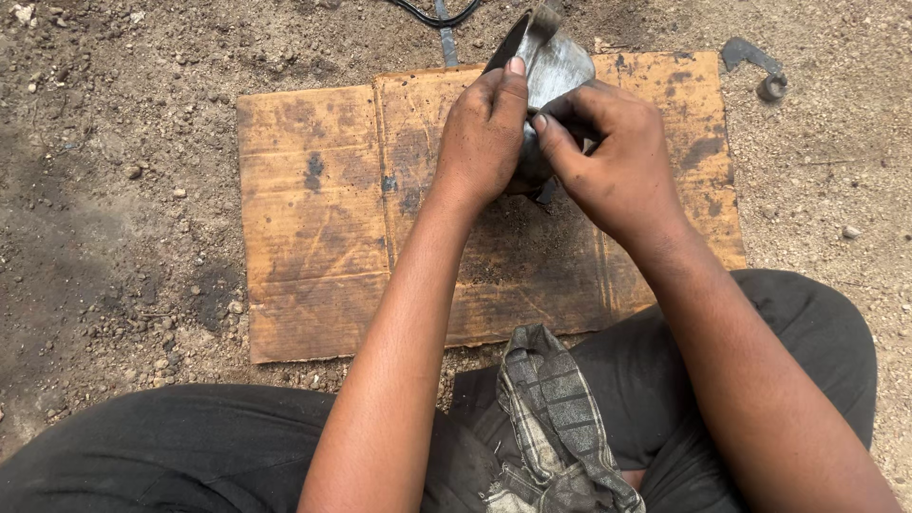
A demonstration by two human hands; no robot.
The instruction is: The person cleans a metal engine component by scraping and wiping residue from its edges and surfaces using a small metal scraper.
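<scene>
A grey metal part [553, 63] with a curved, shiny surface is held over a stained sheet of cardboard [323, 218] on the ground. My left hand [484, 133] grips its left side, thumb up along the rim. My right hand [613, 157] holds its right side, fingers curled against the metal. The lower half of the part is hidden behind both hands.
Sandy, stony ground [114, 190] surrounds the cardboard. A checked cloth [556, 427] lies across my lap between dark trouser legs. A dark metal piece [755, 66] lies at the upper right, and a black cable [437, 14] runs along the top edge.
</scene>
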